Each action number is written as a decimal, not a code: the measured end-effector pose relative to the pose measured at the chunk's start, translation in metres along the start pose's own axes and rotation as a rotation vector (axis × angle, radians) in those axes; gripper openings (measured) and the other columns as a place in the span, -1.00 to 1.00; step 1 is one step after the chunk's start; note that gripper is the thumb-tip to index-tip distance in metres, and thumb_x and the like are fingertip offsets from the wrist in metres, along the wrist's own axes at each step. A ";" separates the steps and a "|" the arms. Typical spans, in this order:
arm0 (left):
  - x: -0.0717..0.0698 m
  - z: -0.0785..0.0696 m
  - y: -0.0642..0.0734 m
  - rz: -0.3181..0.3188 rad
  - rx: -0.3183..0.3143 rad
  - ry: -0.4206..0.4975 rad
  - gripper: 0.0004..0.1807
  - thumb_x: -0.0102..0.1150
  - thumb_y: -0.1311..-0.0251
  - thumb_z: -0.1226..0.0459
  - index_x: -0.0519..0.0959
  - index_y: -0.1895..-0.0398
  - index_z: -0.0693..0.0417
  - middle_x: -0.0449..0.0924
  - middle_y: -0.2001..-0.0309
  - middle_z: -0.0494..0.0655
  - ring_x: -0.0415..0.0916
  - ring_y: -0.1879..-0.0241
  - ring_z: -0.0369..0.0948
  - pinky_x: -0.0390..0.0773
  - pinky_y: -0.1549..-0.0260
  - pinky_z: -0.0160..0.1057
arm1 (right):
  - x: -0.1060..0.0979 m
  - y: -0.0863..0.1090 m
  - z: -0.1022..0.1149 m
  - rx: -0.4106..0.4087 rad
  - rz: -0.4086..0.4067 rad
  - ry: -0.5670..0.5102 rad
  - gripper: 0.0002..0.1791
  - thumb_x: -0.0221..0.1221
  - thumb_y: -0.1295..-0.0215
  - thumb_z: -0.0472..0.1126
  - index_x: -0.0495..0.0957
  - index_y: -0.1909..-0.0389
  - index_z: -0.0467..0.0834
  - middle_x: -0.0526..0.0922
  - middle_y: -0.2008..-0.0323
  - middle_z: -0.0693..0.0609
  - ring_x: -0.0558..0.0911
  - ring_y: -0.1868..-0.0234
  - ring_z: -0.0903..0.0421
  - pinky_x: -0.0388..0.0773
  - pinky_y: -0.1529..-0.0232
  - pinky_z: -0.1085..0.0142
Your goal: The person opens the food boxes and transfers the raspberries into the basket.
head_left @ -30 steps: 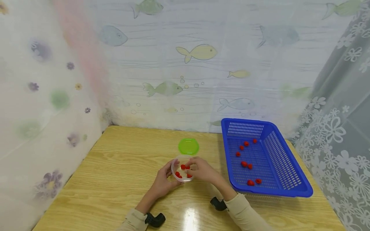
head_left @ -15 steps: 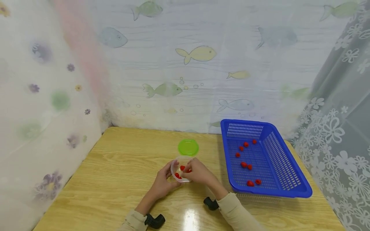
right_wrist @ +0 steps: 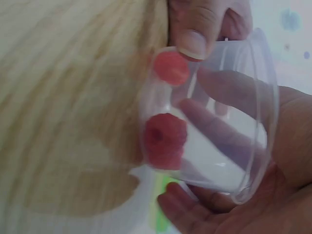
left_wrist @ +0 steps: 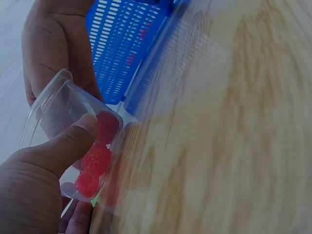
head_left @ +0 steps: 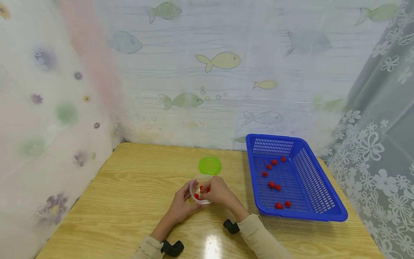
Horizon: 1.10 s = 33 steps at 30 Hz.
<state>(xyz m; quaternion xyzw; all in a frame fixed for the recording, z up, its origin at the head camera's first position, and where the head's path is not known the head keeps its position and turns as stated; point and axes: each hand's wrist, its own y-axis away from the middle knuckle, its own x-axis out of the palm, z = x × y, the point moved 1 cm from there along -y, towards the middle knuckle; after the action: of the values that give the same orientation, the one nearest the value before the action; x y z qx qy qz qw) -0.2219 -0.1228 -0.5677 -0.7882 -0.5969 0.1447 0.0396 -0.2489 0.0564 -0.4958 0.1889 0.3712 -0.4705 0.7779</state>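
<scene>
the left hand (head_left: 181,205) has its grip clamped on the clear tub (head_left: 202,179) from 8 o'clock. from 3 o'clock, the right hand (head_left: 218,190) has fingers inside; i cannot tell if its grip pinches. red berries (head_left: 196,196) lie near this grip in the tub, towards 9 o'clock.

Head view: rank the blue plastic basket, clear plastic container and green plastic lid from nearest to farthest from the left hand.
1. Clear container, held in the left hand
2. Green lid, beyond the container
3. Blue basket, off to the right
</scene>
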 end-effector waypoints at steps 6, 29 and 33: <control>0.001 0.001 0.000 -0.021 -0.016 0.004 -0.01 0.54 0.03 0.50 0.27 -0.52 0.15 0.40 -0.40 0.16 0.32 -0.44 0.08 0.40 -0.36 -0.05 | -0.002 0.000 -0.004 -0.036 0.012 -0.036 -0.95 0.40 -0.17 -0.33 0.78 0.42 -0.26 0.74 0.38 -0.04 0.58 0.30 0.04 0.48 0.36 0.39; 0.002 -0.001 0.000 -0.026 0.009 -0.002 -0.01 0.56 0.03 0.46 0.26 -0.52 0.23 0.39 -0.40 0.24 0.33 -0.42 0.12 0.44 -0.33 -0.07 | -0.025 -0.002 -0.001 0.189 0.183 0.152 -0.84 0.46 -0.10 -0.24 0.67 0.55 -0.10 0.56 0.61 0.16 0.43 0.54 0.19 0.39 0.53 0.39; 0.003 -0.002 0.000 -0.016 -0.004 0.005 -0.01 0.56 0.03 0.46 0.26 -0.51 0.24 0.40 -0.39 0.23 0.33 -0.43 0.11 0.42 -0.35 -0.05 | -0.022 -0.004 -0.003 0.145 0.236 0.082 -0.92 0.44 -0.08 -0.31 0.71 0.47 -0.16 0.58 0.59 0.15 0.42 0.54 0.21 0.39 0.52 0.42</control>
<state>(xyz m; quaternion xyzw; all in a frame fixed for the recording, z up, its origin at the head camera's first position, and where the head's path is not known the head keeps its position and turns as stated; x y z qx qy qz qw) -0.2206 -0.1199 -0.5666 -0.7838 -0.6034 0.1412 0.0405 -0.2595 0.0695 -0.4806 0.3060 0.3426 -0.3935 0.7963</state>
